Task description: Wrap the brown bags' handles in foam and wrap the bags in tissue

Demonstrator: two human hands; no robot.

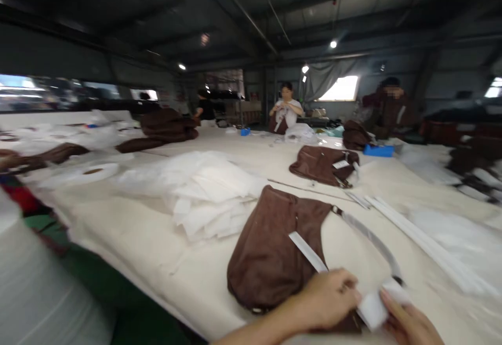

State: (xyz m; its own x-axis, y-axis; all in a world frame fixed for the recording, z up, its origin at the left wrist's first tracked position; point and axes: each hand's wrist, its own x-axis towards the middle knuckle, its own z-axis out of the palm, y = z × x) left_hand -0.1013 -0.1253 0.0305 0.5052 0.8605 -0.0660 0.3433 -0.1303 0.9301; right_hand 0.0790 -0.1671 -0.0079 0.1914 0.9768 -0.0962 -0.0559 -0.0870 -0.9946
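A brown handbag point(270, 251) lies on the table in front of me, with a white strip point(308, 251) across its front. Its strap point(371, 235), covered in something pale, curves out to the right. My left hand point(333, 295) is closed beside the bag's lower right edge, its fingertips pinched on a small white sheet point(373, 309). My right hand point(410, 319) grips the other side of that sheet between thumb and fingers, close to the strap's dark lower end point(398, 280). Whether the sheet is paper or thin foam is not clear.
Crumpled white sheets point(212, 183) are heaped left of the bag. Another brown bag point(323, 164) lies farther back, near a blue box point(378, 150). Long white strips point(423, 240) run along the right. A large white roll point(43, 282) stands at left. People work across the table.
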